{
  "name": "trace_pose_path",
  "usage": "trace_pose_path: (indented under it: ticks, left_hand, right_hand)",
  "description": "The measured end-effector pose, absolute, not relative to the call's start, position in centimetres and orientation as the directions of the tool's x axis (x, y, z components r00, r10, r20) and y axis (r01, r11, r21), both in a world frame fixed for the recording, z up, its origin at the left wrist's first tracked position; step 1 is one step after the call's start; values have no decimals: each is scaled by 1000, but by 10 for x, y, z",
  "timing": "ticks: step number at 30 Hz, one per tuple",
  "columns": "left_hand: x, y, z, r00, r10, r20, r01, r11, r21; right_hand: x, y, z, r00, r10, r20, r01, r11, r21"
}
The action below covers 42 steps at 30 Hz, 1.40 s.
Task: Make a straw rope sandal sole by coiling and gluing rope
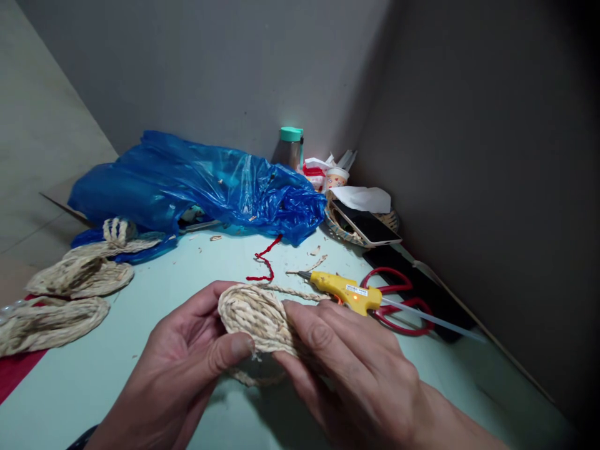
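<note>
Between my two hands is an oval coil of braided straw cord (255, 315), held up above the pale green table. My left hand (187, 356) grips its left end, the thumb on the lower edge and the fingers behind. My right hand (356, 369) pinches the right end, its fingers covering that part of the coil. A loose length of the braid (300, 292) runs behind the coil toward my right fingers, and another piece hangs below. Just beyond my right hand lies a yellow glue gun (347, 290) with a glue stick in its back and an orange light glowing.
Red-handled scissors (424, 312) lie by the glue gun, beside a black flat object (445, 306). A blue plastic bag (201, 181) spreads across the back. Woven straw slippers (79, 275) lie left. A phone (368, 222) rests on a basket (340, 231) near a bottle (291, 147) and a paper cup (336, 177).
</note>
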<state>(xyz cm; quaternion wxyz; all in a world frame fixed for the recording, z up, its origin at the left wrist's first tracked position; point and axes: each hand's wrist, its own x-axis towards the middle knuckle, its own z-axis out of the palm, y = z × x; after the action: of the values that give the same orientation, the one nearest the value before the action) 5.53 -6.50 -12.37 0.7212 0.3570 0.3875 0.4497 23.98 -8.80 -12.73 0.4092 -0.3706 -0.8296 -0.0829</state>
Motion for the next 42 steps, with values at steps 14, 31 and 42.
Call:
trace_pose_path:
  ticks: [14,31,42]
  left_hand:
    - [55,-62,-127,294,932,-212,-339,309,888]
    - [56,-63,-125,395,897,-196,-412,364,836]
    - [59,-66,-115,314,930,-190,-480,328,813]
  right_hand:
    - [241,-89,-130,-419,519,745,695,712,-105]
    - [240,-88,-130,-418,511,751,671,731,-124]
    - [242,-96,-123,-361,628,690,641,704,-305]
